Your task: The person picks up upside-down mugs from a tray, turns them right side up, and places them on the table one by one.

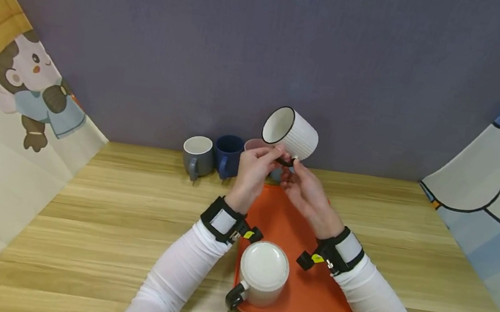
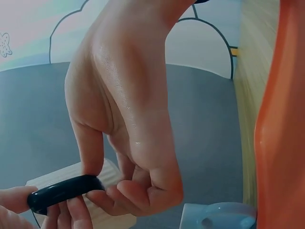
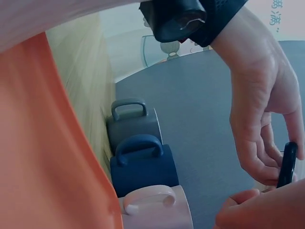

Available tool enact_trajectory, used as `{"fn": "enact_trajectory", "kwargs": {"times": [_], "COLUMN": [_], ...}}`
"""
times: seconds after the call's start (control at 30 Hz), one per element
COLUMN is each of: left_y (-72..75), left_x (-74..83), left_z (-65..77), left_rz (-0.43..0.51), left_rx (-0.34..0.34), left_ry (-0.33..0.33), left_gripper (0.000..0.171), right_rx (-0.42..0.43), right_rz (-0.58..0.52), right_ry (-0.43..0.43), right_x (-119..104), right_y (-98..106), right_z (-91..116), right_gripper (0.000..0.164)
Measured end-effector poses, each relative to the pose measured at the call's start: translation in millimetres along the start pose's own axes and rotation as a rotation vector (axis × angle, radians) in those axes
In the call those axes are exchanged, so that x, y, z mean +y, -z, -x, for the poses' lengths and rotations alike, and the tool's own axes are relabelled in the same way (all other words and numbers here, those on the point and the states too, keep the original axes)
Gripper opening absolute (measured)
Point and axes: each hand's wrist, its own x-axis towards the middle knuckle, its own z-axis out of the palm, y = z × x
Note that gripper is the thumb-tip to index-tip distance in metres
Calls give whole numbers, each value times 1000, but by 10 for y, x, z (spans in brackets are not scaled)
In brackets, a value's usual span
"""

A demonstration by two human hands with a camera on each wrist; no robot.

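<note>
A white ribbed mug (image 1: 302, 136) with a black rim is held up in the air, tilted with its mouth toward the upper left. My left hand (image 1: 252, 175) pinches its black handle (image 2: 66, 192) from the left. From the other side my right hand (image 1: 310, 195) pinches the same handle between thumb and fingers. Below my wrists, a second white mug (image 1: 263, 268) with a black handle stands upside down on the front left of an orange tray (image 1: 321, 302).
Along the back wall stand a grey mug (image 1: 197, 157), a navy mug (image 1: 228, 156) and a pink mug (image 3: 159, 212). A light blue mug (image 2: 217, 217) is partly hidden behind my hands. Wooden tabletop (image 1: 126, 229) extends on both sides of the tray.
</note>
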Motion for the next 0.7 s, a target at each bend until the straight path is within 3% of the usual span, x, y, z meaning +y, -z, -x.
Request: {"fn": "enact_trajectory", "kwargs": {"times": [0.33, 0.4, 0.57, 0.6, 0.7], "left_y": [-23, 8, 3, -27, -24], "left_x": [6, -75, -64, 18, 49], "left_z": [18, -61, -68, 7, 19], "left_rz": [63, 74, 94, 102, 124], "left_rx": [-45, -65, -69, -61, -57], "left_ry": [-79, -91, -77, -63, -35], "left_gripper": [19, 18, 19, 20, 23], "right_rx": [-22, -37, -51, -50, -56], "right_rz": [-17, -27, -29, -27, -11], "right_ry": [-12, -24, -28, -29, -38], "right_x": [-4, -4, -3, -2, -4], "right_y": [-22, -24, -31, -31, -23], "right_z": [-10, -10, -11, -14, -16], "right_gripper": [23, 24, 25, 26, 25]}}
